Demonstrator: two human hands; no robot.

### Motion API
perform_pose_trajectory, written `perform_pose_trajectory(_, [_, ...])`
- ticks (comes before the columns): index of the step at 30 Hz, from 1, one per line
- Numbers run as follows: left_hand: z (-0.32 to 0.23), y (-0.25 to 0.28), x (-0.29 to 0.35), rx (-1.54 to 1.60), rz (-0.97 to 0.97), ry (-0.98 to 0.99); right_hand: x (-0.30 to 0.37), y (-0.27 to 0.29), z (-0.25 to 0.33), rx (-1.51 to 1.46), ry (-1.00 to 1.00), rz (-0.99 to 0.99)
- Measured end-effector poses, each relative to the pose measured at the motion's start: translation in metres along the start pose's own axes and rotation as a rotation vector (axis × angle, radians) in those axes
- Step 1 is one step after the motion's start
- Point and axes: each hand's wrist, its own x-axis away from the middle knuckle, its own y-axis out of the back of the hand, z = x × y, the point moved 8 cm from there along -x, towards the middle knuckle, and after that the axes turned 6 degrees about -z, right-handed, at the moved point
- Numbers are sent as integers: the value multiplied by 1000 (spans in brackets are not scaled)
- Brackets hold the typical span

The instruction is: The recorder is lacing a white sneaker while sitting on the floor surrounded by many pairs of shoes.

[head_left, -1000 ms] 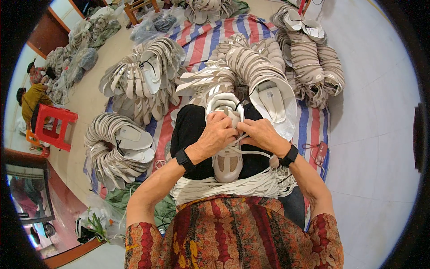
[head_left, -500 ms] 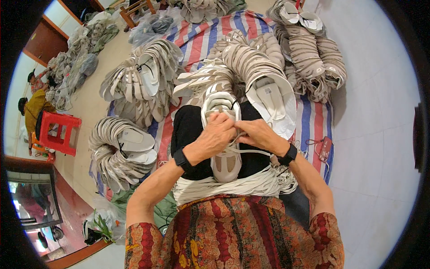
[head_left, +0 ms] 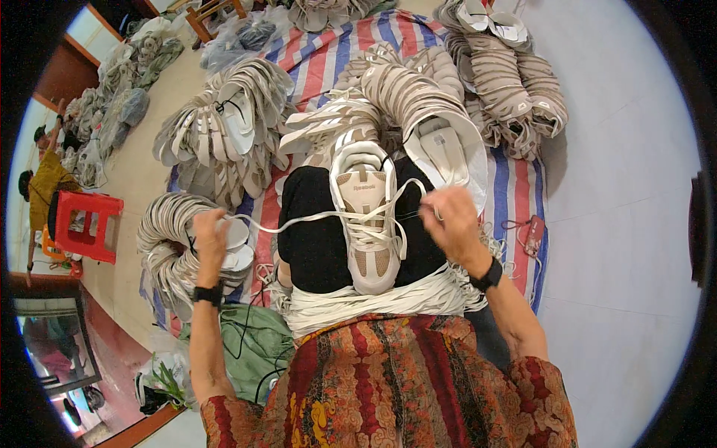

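A beige and white sneaker (head_left: 373, 278) rests on my black-clad lap, toe toward me, its front partly laced. From its eyelets a white shoelace (head_left: 287, 221) stretches left to my left hand (head_left: 211, 237), closed on that end. On the other side my right hand (head_left: 453, 224), slightly blurred, pinches the opposite end, which loops up from the shoe. Both hands are apart from the shoe. A thick bundle of white laces (head_left: 373, 308) lies across my lap at the waist.
Curled stacks of shoe uppers stand around: one nested row (head_left: 407, 89) ahead, a stack (head_left: 175, 239) at left, others (head_left: 502, 86) far right. They sit on a striped sheet (head_left: 328, 67). A red stool (head_left: 87, 225) and people are at far left. A red object (head_left: 532, 237) lies at right.
My hands were together over the shoe's tongue. They have moved apart, the left far out to the left and the right to the right, drawing the lace ends outward and uncovering the shoe.
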Motion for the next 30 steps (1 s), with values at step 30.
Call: perform_pose_trajectory(30, [15, -48, 0, 1610, -128, 1127, 9, -48, -16, -723, -540, 489])
